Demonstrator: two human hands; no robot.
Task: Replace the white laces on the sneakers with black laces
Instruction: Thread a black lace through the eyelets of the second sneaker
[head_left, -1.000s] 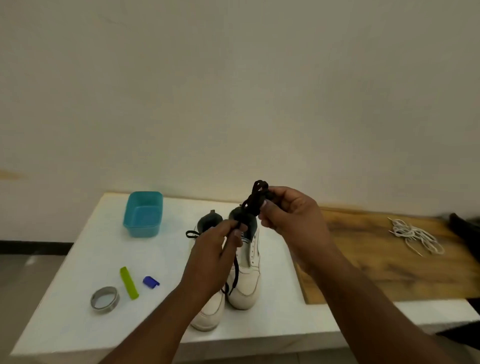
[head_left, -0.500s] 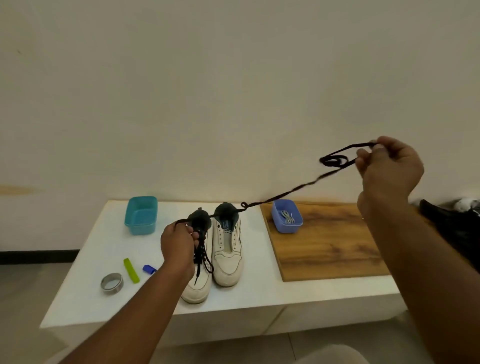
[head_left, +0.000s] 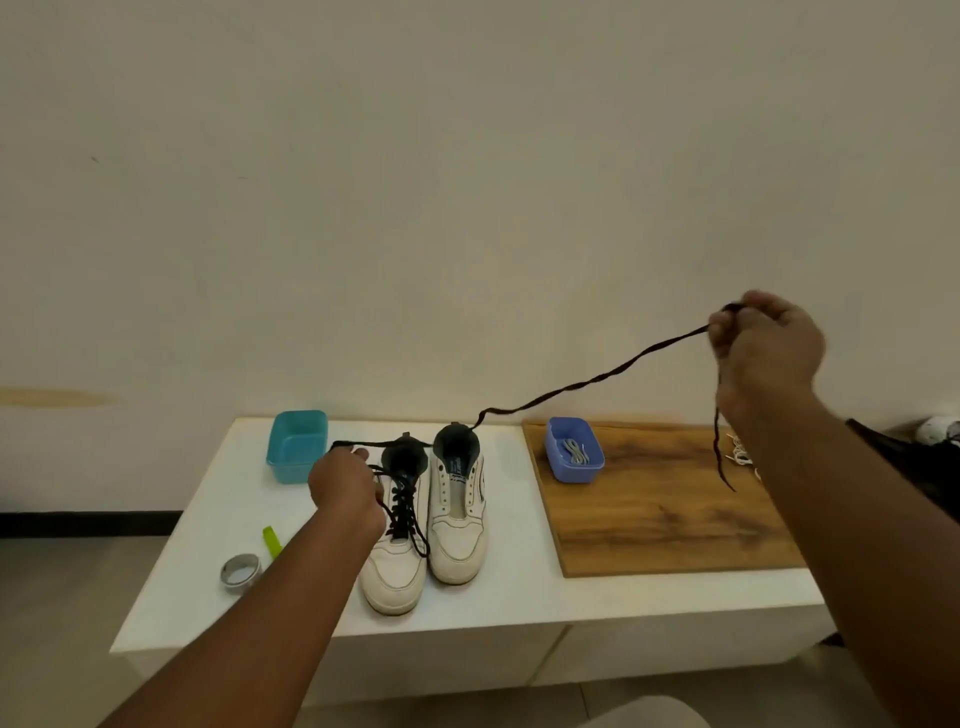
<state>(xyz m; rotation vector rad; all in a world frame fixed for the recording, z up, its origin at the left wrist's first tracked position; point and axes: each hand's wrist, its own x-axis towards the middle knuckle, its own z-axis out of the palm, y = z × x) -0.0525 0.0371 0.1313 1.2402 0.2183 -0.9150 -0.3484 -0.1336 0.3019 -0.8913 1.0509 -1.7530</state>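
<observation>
Two white sneakers stand side by side on the white table (head_left: 519, 597). The left sneaker (head_left: 397, 561) carries a black lace threaded through its eyelets. The right sneaker (head_left: 460, 525) has bare eyelets. A long black lace (head_left: 592, 387) stretches from above the sneakers up to the right. My right hand (head_left: 766, 345) pinches it high in the air, and its loose end hangs down below the hand. My left hand (head_left: 345, 486) grips the lace's other end beside the left sneaker's collar. White laces (head_left: 740, 454) lie at the wooden board's far right edge, partly hidden by my right arm.
A teal tub (head_left: 296, 452) sits at the table's back left. A blue tub (head_left: 574, 457) holding a pale lace rests on the wooden board (head_left: 654, 514). A green clip (head_left: 271, 541) and a roll of tape (head_left: 240, 571) lie left of the sneakers. Dark fabric shows at far right.
My right hand has drawn the black lace out from a bunch above the sneakers, up and to the right, until it runs stretched. My left hand has stayed low by the left sneaker.
</observation>
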